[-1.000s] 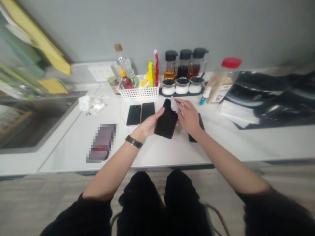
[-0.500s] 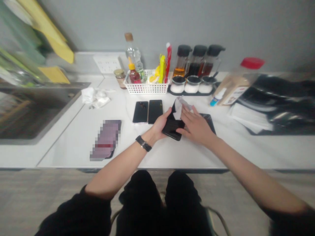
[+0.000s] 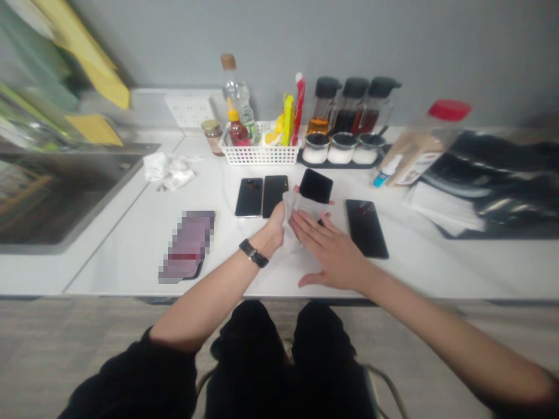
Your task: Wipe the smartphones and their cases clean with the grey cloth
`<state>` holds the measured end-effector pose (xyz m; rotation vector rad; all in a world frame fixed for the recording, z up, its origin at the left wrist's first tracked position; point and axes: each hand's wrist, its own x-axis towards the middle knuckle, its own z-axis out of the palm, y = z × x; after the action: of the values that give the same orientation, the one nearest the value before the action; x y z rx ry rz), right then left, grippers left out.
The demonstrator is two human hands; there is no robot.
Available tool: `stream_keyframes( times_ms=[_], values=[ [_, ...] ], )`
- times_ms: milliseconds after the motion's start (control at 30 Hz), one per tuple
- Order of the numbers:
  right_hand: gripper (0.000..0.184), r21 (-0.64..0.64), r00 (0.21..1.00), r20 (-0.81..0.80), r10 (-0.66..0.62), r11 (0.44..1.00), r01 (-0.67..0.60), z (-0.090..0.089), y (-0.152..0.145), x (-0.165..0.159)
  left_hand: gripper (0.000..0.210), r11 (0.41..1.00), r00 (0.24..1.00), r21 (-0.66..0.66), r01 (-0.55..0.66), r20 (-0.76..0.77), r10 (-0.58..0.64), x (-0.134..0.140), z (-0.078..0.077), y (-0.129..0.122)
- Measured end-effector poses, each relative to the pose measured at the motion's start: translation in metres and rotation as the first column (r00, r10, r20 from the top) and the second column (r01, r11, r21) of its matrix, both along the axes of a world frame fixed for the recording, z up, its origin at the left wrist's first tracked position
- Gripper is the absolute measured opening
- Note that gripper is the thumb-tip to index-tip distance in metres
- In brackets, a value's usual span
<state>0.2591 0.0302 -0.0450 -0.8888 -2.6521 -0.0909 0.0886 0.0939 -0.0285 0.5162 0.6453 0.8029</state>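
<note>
My left hand (image 3: 276, 224) is closed around the side of a black smartphone (image 3: 316, 186) held over the counter, its fingertips showing at the phone's far edge. A thin white tissue (image 3: 305, 205) covers the nearer part of that phone. Across the tissue lies my right hand (image 3: 329, 247), its fingers stretched out flat and its thumb spread away. Another dark smartphone (image 3: 367, 228) lies to the right of my hands. Two more smartphones, one (image 3: 249, 196) beside the other (image 3: 275, 195), lie behind my left wrist. A pixelated phone-shaped item (image 3: 187, 244) lies at the left.
A white basket (image 3: 262, 155) of bottles and packets stands at the back, beside seasoning jars (image 3: 341, 152). A large red-capped jar (image 3: 414, 145) and a small blue-white bottle (image 3: 386, 171) are to the right. Crumpled tissues (image 3: 168, 170) lie near the sink (image 3: 78, 198).
My right hand and the tissue have moved down and left over the held phone. More of the phone's far end shows, and the phone at the right is uncovered.
</note>
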Motion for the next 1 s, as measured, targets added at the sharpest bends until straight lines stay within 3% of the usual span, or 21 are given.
stream_keyframes(
  times_ms=[100, 233, 300, 433, 567, 700, 833, 1000],
  values=[
    [0.12, -0.004, 1.0, 0.02, 0.02, 1.0, -0.02, 0.0, -0.004, 0.007, 0.057, 0.994, 0.994, -0.059, 0.089, 0.063, -0.085, -0.002, -0.001, 0.0],
    [0.107, 0.026, 0.981, -0.03, -0.191, 0.981, 0.191, 0.011, 0.039, 0.034, 0.051, 0.996, 0.999, -0.074, 0.04, -0.015, -0.041, 0.003, -0.001, -0.007],
    [0.109, 0.032, 0.972, -0.051, -0.23, 0.972, 0.231, 0.013, 0.051, 0.034, 0.048, 0.997, 0.998, -0.074, 0.033, -0.044, -0.036, 0.006, -0.001, -0.009],
    [0.128, 0.046, 0.985, -0.068, -0.157, 0.986, 0.16, 0.0, 0.022, 0.005, 0.037, 0.991, 0.992, -0.046, -0.125, -0.037, 0.123, 0.007, -0.003, -0.007],
    [0.134, 0.04, 0.998, -0.03, -0.058, 0.997, 0.059, -0.011, -0.013, -0.006, 0.047, 0.996, 0.996, -0.034, -0.085, -0.004, 0.085, 0.004, -0.002, -0.002],
    [0.122, 0.05, 0.99, -0.02, -0.142, 0.988, 0.143, -0.008, 0.008, 0.021, 0.054, 0.996, 0.996, -0.02, -0.084, -0.045, 0.083, 0.002, 0.001, -0.003],
    [0.115, 0.047, 0.961, -0.065, -0.268, 0.961, 0.271, -0.005, 0.042, 0.035, 0.058, 0.999, 0.997, -0.051, 0.004, -0.082, -0.009, 0.004, -0.001, -0.006],
    [0.126, 0.041, 0.992, -0.044, -0.121, 0.992, 0.123, -0.01, 0.022, 0.009, 0.047, 0.99, 0.99, -0.034, -0.137, -0.032, 0.136, 0.002, -0.003, -0.002]
  ],
)
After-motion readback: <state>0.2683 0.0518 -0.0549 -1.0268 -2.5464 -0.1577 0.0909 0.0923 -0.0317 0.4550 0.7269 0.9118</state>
